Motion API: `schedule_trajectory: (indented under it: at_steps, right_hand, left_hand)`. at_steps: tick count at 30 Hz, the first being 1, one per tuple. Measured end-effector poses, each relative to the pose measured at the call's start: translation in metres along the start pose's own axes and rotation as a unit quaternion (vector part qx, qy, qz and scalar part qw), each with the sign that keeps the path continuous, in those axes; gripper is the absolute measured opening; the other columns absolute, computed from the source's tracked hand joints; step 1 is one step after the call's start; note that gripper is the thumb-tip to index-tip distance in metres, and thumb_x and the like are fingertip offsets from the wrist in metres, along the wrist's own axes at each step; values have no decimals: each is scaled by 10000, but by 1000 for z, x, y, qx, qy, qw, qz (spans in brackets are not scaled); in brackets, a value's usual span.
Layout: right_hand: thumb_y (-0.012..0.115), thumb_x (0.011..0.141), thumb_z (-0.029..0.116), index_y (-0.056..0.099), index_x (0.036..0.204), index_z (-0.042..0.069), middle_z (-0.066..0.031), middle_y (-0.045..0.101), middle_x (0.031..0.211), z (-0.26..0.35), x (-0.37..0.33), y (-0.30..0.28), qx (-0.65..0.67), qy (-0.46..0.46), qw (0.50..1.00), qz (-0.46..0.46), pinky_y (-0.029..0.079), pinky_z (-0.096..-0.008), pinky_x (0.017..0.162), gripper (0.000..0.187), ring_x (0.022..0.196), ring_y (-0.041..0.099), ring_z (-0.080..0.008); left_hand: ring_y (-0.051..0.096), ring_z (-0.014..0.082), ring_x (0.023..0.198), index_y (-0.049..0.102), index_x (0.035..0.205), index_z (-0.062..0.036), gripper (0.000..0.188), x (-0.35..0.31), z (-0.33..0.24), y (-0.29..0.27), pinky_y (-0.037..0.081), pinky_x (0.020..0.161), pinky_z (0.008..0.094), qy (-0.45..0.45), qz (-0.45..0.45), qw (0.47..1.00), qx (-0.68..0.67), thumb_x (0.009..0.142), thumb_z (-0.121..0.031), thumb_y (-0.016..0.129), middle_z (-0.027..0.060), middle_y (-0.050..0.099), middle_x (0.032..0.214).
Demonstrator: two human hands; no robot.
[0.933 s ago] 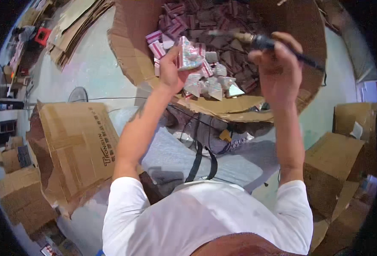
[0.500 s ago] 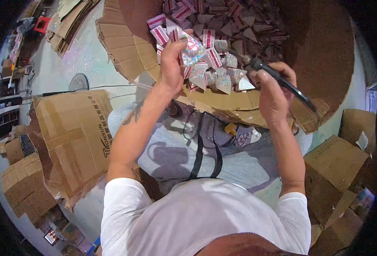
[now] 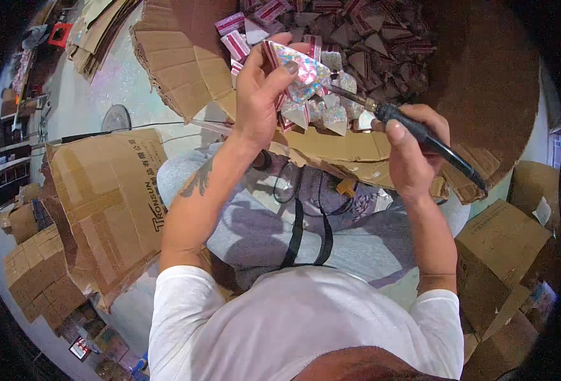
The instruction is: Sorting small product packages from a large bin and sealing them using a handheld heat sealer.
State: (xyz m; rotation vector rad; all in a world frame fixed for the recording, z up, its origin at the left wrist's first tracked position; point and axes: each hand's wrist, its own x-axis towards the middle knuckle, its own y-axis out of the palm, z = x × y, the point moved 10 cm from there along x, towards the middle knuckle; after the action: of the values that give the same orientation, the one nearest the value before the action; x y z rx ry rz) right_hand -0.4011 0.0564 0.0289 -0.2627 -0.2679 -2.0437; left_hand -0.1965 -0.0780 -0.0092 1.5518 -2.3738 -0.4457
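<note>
My left hand (image 3: 258,100) is closed on a cake-slice-shaped ornament (image 3: 308,75), its thumb pressed on the glittery, iridescent top with a pink pattern. A red and white striped side shows along the ornament's upper left edge. In my right hand (image 3: 415,159) is a soldering iron (image 3: 444,151) with a black handle and cable. Its metal tip points left and meets or nearly meets the ornament's right corner; actual contact is hard to make out. Below and behind the held piece lie more glittery slices (image 3: 336,119) inside a large cardboard box (image 3: 493,89).
Many similar slices (image 3: 372,43) fill the far part of the box. Its torn flap (image 3: 337,146) bends toward my lap. A flattened carton (image 3: 103,209) leans at left, and more cartons (image 3: 502,241) stand at right. Folded cardboard sheets (image 3: 99,32) lie at the far left.
The soldering iron has moved left, bringing its tip to the ornament's corner. My left hand has turned the ornament and shifted it slightly to the right.
</note>
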Motion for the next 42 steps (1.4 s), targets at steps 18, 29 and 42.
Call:
schedule_trajectory:
  at_steps: [18, 29, 42]
  right_hand:
    - [820, 764, 175, 684, 937, 27, -82, 680, 847, 29, 5, 5, -147, -42, 987, 40, 505, -319, 690, 265, 750, 628, -172]
    - [821, 763, 237, 702, 943, 27, -82, 682, 862, 24, 5, 7, -156, -16, 987, 44, 510, -327, 721, 301, 775, 633, -186]
    - [813, 774, 196, 693, 952, 18, -63, 657, 852, 22, 6, 10, -116, 7, 992, 46, 490, -302, 688, 279, 762, 608, -151]
  left_hand:
    - [605, 204, 1138, 428, 1358, 49, 523, 2, 0, 11, 472, 1018, 345, 14, -4, 1000, -13, 899, -87, 641, 180, 597, 1316]
    - [598, 214, 1159, 434, 1349, 41, 520, 1, -1, 11, 467, 1028, 351, 17, 3, 999, -28, 886, -58, 649, 188, 585, 1333]
    - [599, 212, 1147, 437, 1353, 33, 510, 0, -3, 11, 475, 1019, 353, 24, 12, 1000, -15, 899, -61, 650, 183, 587, 1333]
